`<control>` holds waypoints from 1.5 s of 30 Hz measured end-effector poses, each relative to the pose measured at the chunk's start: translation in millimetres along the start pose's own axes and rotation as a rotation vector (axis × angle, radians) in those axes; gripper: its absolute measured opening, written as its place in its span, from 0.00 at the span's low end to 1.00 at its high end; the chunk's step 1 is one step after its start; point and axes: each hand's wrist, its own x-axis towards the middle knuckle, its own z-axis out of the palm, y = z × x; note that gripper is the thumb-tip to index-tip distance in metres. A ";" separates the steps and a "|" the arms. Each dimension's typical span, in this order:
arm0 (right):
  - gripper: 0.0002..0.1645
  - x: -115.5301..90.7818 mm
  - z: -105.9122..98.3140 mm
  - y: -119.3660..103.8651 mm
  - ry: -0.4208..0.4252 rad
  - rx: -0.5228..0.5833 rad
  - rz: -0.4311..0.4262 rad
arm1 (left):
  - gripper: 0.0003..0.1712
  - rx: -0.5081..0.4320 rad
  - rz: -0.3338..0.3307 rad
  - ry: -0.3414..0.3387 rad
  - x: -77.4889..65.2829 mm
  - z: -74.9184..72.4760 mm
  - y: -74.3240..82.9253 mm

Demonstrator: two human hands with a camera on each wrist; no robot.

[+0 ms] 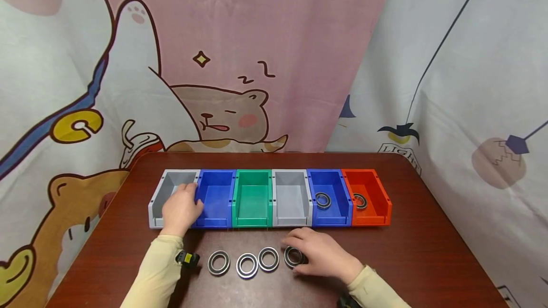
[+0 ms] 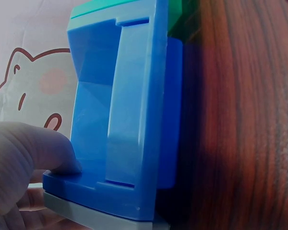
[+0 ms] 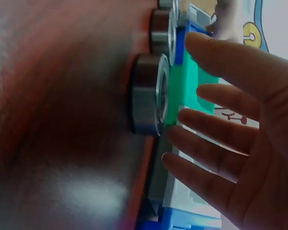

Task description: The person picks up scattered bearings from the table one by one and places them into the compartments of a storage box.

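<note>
My left hand (image 1: 181, 208) grips the wall between the leftmost grey bin (image 1: 156, 213) and the blue bin (image 1: 215, 194) beside it. In the left wrist view, the thumb (image 2: 62, 153) lies inside the blue bin while the other fingers are on the grey side, partly hidden. Above the rightmost ball bearing (image 1: 288, 259) on the table hovers my right hand (image 1: 321, 255), fingers spread and partly covering it. The right wrist view shows a bearing (image 3: 146, 96) apart from those fingertips. Further bearings (image 1: 210, 264) lie to the left in a loose row.
Several joined bins stand across the table (image 1: 428, 251), including a green bin (image 1: 252, 196), a second grey bin (image 1: 292, 198), a second blue bin (image 1: 334, 215) and a red bin (image 1: 376, 203). One bearing lies in that second blue bin, another in the red. A printed curtain (image 1: 299, 61) hangs behind.
</note>
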 end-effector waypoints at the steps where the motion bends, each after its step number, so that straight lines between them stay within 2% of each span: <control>1: 0.34 0.2 1.3 -1.0 0.002 -0.017 -0.005 | 0.27 0.000 -0.001 -0.002 -0.1 -0.1 0.0; 8: 0.32 1.2 7.8 -7.2 -0.053 -0.109 0.000 | 0.28 0.002 -0.003 0.000 -0.8 -1.0 1.3; 13: 0.30 2.3 12.5 -8.5 -0.006 -0.184 -0.033 | 0.28 0.001 0.000 0.001 -0.3 -0.4 0.7; 17: 0.29 3.1 12.7 -8.1 0.011 -0.186 -0.053 | 0.28 -0.001 -0.002 0.001 0.1 0.2 0.7; 20: 0.28 3.3 10.4 -6.2 -0.014 -0.143 -0.051 | 0.28 -0.001 -0.005 0.000 0.4 0.8 0.8; 24: 0.26 4.0 1.8 -1.0 -0.062 -0.038 -0.030 | 0.28 0.000 -0.007 -0.004 0.8 0.8 0.2; 28: 0.26 8.5 -12.2 5.3 -0.056 0.026 -0.018 | 0.28 0.002 -0.003 -0.007 1.0 -0.3 -0.8; 38: 0.27 34.1 -52.9 30.0 0.041 0.033 0.069 | 0.28 0.003 -0.008 -0.009 2.3 0.1 0.5; 42: 0.27 46.6 -59.0 43.5 0.051 0.031 0.135 | 0.28 0.001 -0.004 -0.004 1.7 0.1 0.2; 45: 0.27 56.6 -56.1 51.5 0.044 0.007 0.171 | 0.28 0.001 -0.003 -0.009 0.8 0.2 -0.2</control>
